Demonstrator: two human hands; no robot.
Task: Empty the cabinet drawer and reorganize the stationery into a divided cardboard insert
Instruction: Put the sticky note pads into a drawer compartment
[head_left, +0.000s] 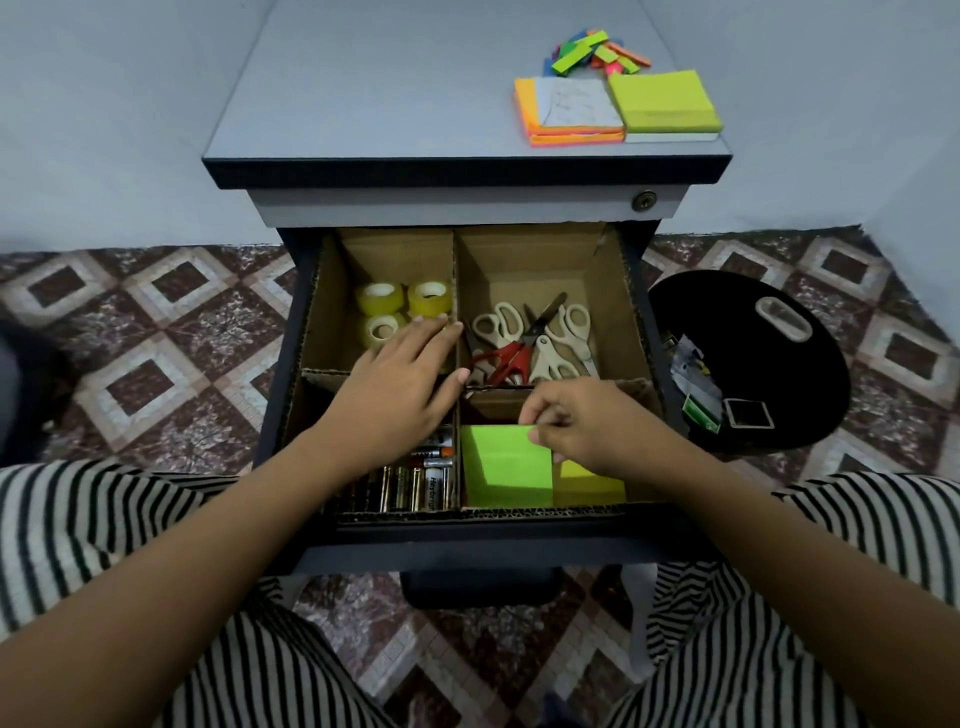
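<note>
Judging by the open drawer, how far along is the sorting? asks the first.

Well along, I'd say, answers the second. The brown divided cardboard insert (524, 249) sits inside the dark cabinet drawer (467, 540), and all 4 compartments have something in them. Far left, 3 yellowish rolls of clear tape (395, 306) show. Far right lies a heap of cream-handled scissors (556, 332) with 1 red-handled pair among them. Near left is a row of cylindrical batteries (410, 486). Near right is a bright green square sticky-note pad (506, 465) with a yellow pad (587, 480) just beside it.

And the hands?

The left hand (405, 384) lies flat across the middle divider, fingers (436, 340) straight and together, holding nothing, tips just beside the nearest tape roll. The right hand (576, 421) has its fingers curled, pinching the far edge of the green pad in its compartment.

What is left?

On the grey cabinet top (363, 104) lie an orange-and-pink stack of note pads (571, 136), a yellow-green stack of note pads (667, 104) touching it, and a loose heap of small coloured paper strips (597, 52) behind them. Those look like the last to go in.

Any writing?

1 white battery label reads "Heybri", with the rest cut off. The white sheet on the orange stack bears faint marks, too small to read.
</note>
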